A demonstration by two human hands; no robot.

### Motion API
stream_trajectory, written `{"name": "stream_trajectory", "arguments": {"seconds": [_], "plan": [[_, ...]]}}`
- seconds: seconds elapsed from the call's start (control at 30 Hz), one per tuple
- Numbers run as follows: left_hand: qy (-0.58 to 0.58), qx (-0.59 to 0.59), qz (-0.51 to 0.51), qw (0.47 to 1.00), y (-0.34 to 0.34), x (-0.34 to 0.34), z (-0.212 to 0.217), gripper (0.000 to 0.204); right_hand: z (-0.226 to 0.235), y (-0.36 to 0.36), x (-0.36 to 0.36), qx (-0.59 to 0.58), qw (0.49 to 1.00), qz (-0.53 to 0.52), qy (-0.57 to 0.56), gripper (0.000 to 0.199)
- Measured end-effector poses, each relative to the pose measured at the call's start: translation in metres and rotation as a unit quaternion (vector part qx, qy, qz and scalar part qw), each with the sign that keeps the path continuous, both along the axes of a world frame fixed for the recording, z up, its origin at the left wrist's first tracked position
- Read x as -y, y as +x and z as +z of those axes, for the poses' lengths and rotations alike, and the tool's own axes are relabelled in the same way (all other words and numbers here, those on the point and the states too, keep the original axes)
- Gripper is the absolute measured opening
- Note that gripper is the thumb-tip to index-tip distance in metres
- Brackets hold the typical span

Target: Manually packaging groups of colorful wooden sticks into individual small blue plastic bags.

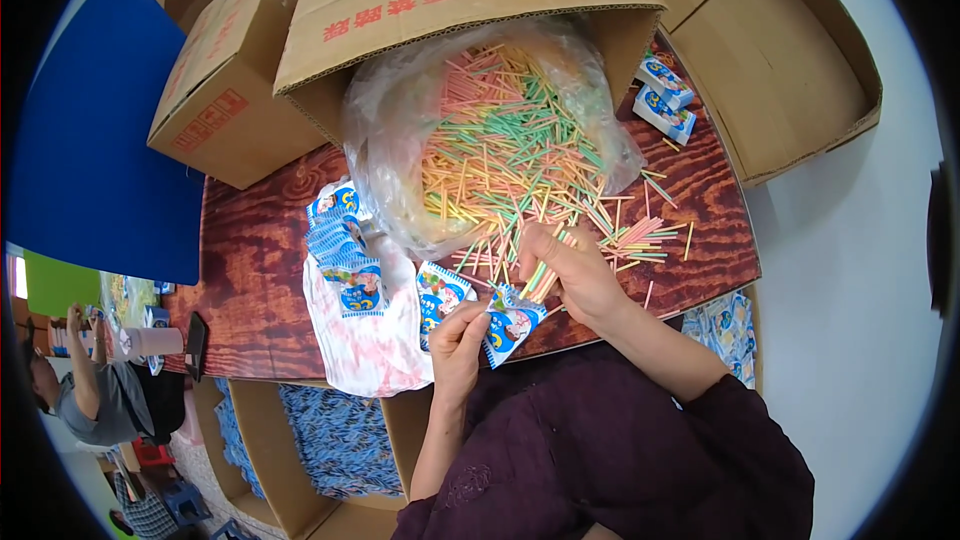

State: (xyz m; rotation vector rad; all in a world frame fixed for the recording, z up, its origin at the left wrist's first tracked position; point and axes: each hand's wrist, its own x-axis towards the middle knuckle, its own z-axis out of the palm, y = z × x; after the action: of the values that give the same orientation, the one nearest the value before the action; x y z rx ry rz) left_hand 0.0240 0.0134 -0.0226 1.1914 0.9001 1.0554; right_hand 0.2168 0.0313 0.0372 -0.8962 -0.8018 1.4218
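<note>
The right grip (583,278) curls round a bundle of pastel sticks (540,284) beside the upper edge of a blue-and-white packet (514,328), which the left grip (458,345) pinches near the table (258,315) front; feeding them in likely calls for level ends and a light squeeze.

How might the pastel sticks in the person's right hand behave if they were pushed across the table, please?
The sticks in the right hand look straight and thin, so they are probably stiff, light and perhaps easy to snap. Their narrow, rod-like shape suggests they may roll or slide apart, much as the loose sticks lie spread on the table.
</note>
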Motion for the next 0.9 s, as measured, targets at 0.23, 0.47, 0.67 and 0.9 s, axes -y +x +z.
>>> {"name": "stream_trajectory", "arguments": {"seconds": [0.23, 0.47, 0.67, 0.9], "plan": [[-0.022, 0.027, -0.011, 0.999, 0.005, 0.003, -0.005, 0.013, -0.003, -0.005, 0.006, 0.067, 0.998, -0.002, 0.016, 0.034], [-0.06, 0.13, 0.013, 0.99, 0.013, 0.005, -0.013, 0.014, 0.017, -0.006, 0.013, 0.319, 0.939, 0.016, 0.125, 0.023], [-0.059, 0.15, 0.012, 0.987, 0.014, 0.0, -0.008, 0.013, 0.03, -0.001, 0.014, 0.311, 0.939, 0.016, 0.143, 0.014], [-0.029, 0.136, 0.02, 0.99, 0.009, -0.004, -0.009, 0.013, 0.033, -0.008, 0.017, 0.202, 0.979, -0.007, 0.02, 0.012]]}}
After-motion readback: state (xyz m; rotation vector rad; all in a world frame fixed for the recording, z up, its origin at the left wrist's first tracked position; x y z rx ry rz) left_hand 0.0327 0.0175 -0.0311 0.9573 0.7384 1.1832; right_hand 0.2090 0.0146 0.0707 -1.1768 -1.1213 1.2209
